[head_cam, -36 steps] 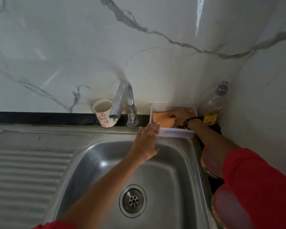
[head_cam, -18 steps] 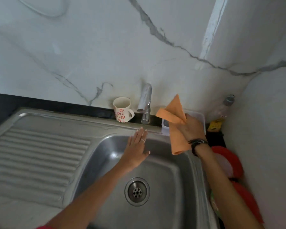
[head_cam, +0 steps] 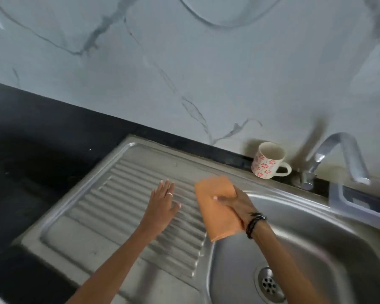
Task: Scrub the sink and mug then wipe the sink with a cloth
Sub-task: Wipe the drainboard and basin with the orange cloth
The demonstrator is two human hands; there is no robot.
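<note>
My right hand [head_cam: 237,204] holds an orange cloth [head_cam: 215,207] with the thumb across its top, over the seam between the ribbed drainboard [head_cam: 119,220] and the steel sink basin [head_cam: 316,242]. The cloth hangs flat, folded, above the drainboard's right end. My left hand [head_cam: 162,204] hovers open over the drainboard ribs, fingers straight, a ring on one finger, just left of the cloth. A white mug with red flowers [head_cam: 267,161] stands upright on the black ledge behind the sink, handle to the right.
A chrome tap [head_cam: 338,159] rises at the back right of the basin. A clear plastic tub [head_cam: 360,200] sits at the far right edge. The drain [head_cam: 269,284] lies at the basin's bottom. Black countertop [head_cam: 31,161] stretches to the left; a marble wall stands behind.
My right hand lifted the orange cloth out of the plastic tub and carried it left to the drainboard edge. My left hand moved left from the basin rim to over the ribs. The view swung left.
</note>
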